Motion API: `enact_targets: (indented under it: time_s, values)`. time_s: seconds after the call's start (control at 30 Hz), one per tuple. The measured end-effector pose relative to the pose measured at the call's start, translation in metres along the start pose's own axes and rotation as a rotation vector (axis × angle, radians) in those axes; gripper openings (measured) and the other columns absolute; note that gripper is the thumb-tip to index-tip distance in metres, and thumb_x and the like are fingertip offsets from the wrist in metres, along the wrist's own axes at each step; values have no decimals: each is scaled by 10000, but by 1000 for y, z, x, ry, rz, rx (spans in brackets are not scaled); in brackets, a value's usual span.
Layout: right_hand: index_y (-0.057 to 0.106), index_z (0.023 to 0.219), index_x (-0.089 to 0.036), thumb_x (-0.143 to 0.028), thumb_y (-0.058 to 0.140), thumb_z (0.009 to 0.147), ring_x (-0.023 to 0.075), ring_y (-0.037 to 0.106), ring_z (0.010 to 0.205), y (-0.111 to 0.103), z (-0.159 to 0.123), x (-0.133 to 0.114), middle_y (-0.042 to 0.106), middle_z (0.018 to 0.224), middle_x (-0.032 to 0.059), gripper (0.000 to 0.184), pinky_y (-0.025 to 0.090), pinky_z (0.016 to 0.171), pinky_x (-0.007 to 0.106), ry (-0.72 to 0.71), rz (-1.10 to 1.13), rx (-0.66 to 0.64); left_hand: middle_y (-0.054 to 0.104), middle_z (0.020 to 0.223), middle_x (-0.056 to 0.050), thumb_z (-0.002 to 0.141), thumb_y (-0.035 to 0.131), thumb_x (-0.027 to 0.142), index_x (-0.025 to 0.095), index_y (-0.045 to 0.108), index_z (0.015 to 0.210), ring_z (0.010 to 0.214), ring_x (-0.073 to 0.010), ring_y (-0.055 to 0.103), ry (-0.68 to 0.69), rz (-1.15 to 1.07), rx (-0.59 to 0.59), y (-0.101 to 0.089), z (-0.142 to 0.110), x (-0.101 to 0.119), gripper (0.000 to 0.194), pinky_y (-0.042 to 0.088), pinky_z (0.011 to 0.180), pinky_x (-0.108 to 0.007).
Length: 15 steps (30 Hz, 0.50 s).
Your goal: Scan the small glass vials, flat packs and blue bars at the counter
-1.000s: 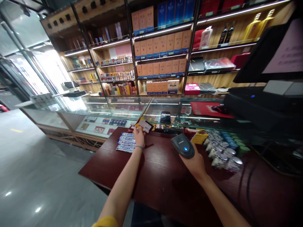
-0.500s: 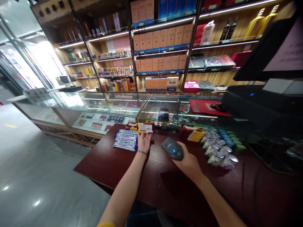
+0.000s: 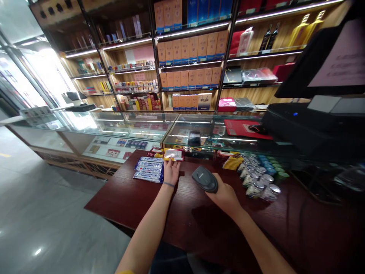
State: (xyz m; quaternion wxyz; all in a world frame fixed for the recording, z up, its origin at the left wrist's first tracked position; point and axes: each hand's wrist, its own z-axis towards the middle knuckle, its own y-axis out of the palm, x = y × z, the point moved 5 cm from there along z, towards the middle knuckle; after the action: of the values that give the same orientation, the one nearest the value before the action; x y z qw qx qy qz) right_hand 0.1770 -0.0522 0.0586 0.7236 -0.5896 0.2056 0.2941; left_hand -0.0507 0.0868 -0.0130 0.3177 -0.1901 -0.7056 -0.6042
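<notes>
At the far left, the grey floor (image 3: 34, 217) ran up to a glass case (image 3: 70, 146) with small boxes inside it. The bench (image 3: 114, 196) began right of that, dark red and glossy. On its left part lay the blue-and-silver bars (image 3: 148, 170), side by side and partly overlapping. Just behind them, near the case, was a small pile of red packets (image 3: 155, 153), partly hidden.

Beside the bars came the left hand (image 3: 171, 173), palm turned up, a thin band (image 3: 169, 184) around the wrist. Its fingers were clamped on the near edge of a red-and-yellow packet (image 3: 173, 154), which they held above the far edge of the bench, its pale label towards the camera. Behind it, on the glass, was a dark square object (image 3: 194, 137), too blurred to identify.

Next was the black scanner (image 3: 204, 179), its head pointing left and away, over the middle of the bench. The right hand (image 3: 228, 197) had its fingers wrapped around the handle, well apart from the packet. Beyond that hand stood a fanned stack (image 3: 232, 161) of red and yellow packets. A red mat (image 3: 242, 128) lay on the glass with a mouse (image 3: 257, 129) on it. Rows of silver-lidded jars (image 3: 261, 180) stood right of the stack, then a black machine (image 3: 310, 131) beneath a tilted monitor (image 3: 327, 62).
</notes>
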Motion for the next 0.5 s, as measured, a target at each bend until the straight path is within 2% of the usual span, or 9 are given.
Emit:
enact_targets:
  time_s: [0.2,0.3,0.5]
  values:
    - [539,1115,-305,-332,665,756,292,763,834,-13,3,6,776,848,2,381,437,619,264,83,-50,95,708,1131,-13,910,657,214,299,538,1149,990,-120,704,12,62,-62,0,-2,-6,280,538,980,-351]
    - [545,1106,-294,-365,647,775,307,761,876,-26,3,9,776,880,25,354,457,644,283,126,-16,149,710,1092,-10,852,717,217,276,556,1131,933,-118,706,12,99,-86,4,-4,-8,328,550,919,-315]
    - [568,1151,-279,-384,672,750,292,746,950,-54,3,28,774,927,39,427,537,754,332,162,183,322,723,1083,-55,799,768,365,221,564,1155,894,-160,713,139,322,-183,38,-4,-6,434,560,845,-321]
